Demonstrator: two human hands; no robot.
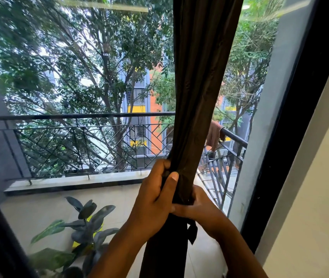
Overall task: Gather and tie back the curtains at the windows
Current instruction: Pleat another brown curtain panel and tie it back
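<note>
A dark brown curtain (201,81) hangs in front of a large window, bunched into one narrow column. My left hand (155,197) grips the bundle from the left, its thumb pressed on the front folds. Just below and to the right, my right hand (197,207) wraps around the same bundle, fingers reaching under the left hand. A short dark strip of fabric (192,230) dangles beneath my hands; I cannot tell whether it is a tie-back or a curtain fold. Below the hands the curtain falls straight down.
The black window frame (292,125) and a pale wall (320,197) stand at the right. Through the glass are a balcony railing (75,117), a potted plant (87,223) and a brown cloth (214,135) draped over the rail.
</note>
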